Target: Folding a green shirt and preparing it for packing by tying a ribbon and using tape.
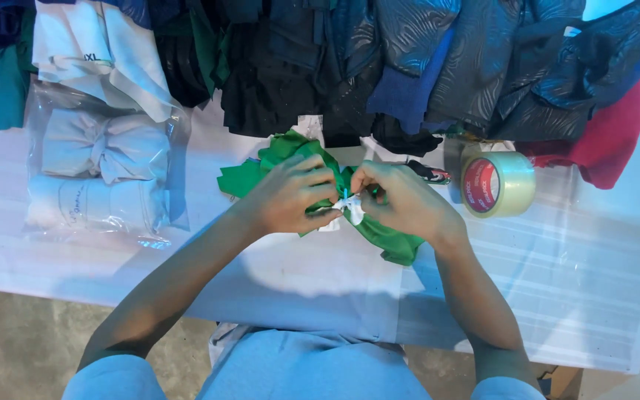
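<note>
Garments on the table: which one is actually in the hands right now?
The green garment at the table's middle: left hand and right hand both grip it around a small white tag. The dark garments lie untouched behind.

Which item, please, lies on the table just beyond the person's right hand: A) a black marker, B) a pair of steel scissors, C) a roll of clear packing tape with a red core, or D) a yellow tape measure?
C: the roll of clear packing tape with a red core rests on the white table beside the right hand, which pinches the green cloth bundle.
</note>
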